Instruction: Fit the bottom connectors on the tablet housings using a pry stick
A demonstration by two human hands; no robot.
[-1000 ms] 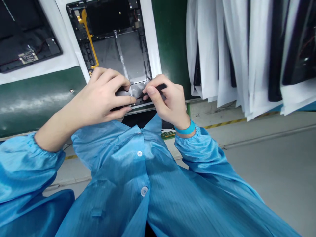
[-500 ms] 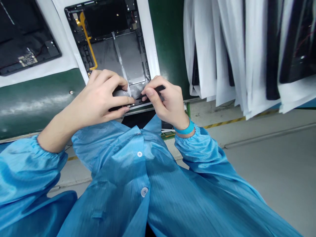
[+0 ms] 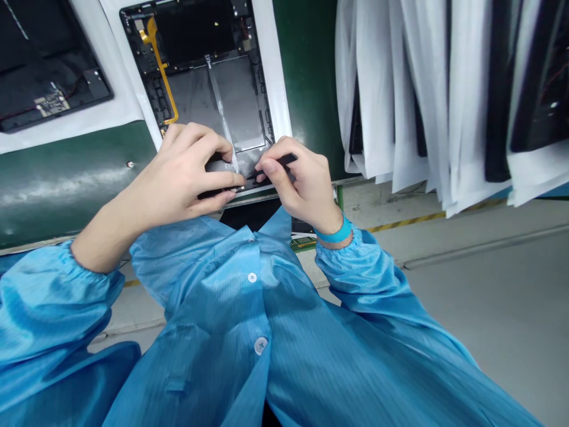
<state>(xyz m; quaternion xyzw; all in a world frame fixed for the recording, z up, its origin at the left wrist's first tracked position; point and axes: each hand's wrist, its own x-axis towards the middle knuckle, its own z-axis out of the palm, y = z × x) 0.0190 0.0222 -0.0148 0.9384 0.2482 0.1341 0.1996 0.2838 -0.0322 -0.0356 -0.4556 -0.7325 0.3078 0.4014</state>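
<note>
An opened tablet (image 3: 246,110) lies on a white sheet, its inside facing up, with a grey ribbon cable (image 3: 217,98) running down its middle. My left hand (image 3: 189,169) is over its near left corner. Its thumb and index finger close on a small metallic part (image 3: 240,188) at the near edge; the fingers hide most of it. Pinched in my right hand (image 3: 300,178) are slim black tweezers (image 3: 287,159). Their tips point left, close to the near end of the ribbon cable and my left fingertips. Whether they touch anything I cannot tell.
A second opened device (image 3: 51,71) lies on white sheeting at the left. Green mat (image 3: 66,178) covers the bench. On the right, white sheets (image 3: 377,89) hang with dark panels (image 3: 500,89) between them. An orange flex cable (image 3: 165,83) runs along the tablet's left side.
The view has shifted slightly, so the bench and tablet appear a little further right. Both hands keep nearly the same pose and grip.
</note>
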